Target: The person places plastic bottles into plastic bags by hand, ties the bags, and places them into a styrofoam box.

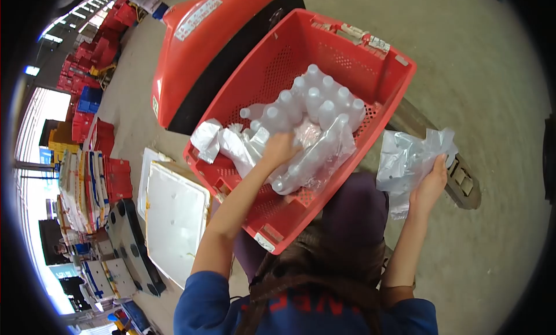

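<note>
A red plastic crate point(243, 80) holds a group of clear plastic bottles point(327, 112) with whitish caps, some upright and some lying on their sides. Clear plastic wrap point(339, 152) lies loosely around the lying bottles. My left hand point(281, 149) is down in the crate among them, its fingers curled and partly hidden, so what they grip is unclear. Outside the crate on the right, my right hand point(430, 184) is closed on a crumpled clear plastic bag point(405, 161). Silvery-white crumpled plastic point(208, 139) sits at the crate's left corner.
Behind the crate stands a red and black machine cover point(200, 39). A white foam box point(176, 219) is on the floor to the left. A pallet-jack fork point(463, 184) extends at the right. Stacked boxes point(81, 184) and red crates point(107, 45) line the far left.
</note>
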